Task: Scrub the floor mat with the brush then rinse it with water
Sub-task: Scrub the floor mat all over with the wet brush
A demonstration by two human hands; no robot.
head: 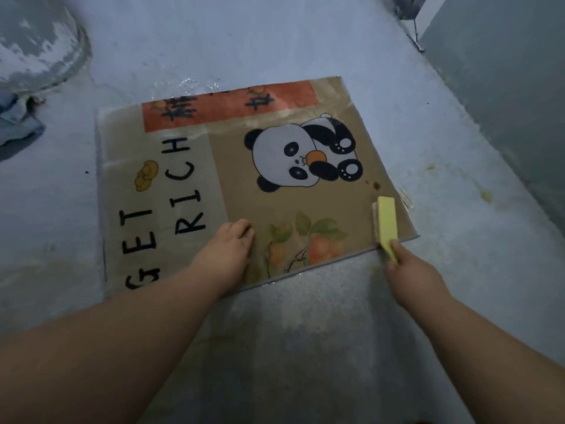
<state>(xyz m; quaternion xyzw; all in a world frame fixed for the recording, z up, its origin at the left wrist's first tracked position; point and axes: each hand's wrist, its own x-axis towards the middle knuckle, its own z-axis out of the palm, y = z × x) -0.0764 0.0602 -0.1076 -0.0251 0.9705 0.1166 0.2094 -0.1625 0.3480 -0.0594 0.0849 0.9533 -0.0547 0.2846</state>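
Note:
A tan floor mat [244,197] lies flat on the wet grey floor. It bears a panda, an orange banner and the words "GET RICH". My left hand [227,249] presses flat on the mat near its front edge, fingers straight. My right hand [409,267] grips the handle of a yellow scrub brush [385,223]. The brush head rests on the mat's near right corner. Two small brown stains [375,185] sit on the mat just beyond the brush.
A round basin [39,53] stands at the far left, with a crumpled blue cloth [18,123] beside it. A grey wall [504,96] runs along the right side. Yellowish stains [486,195] mark the floor to the right of the mat.

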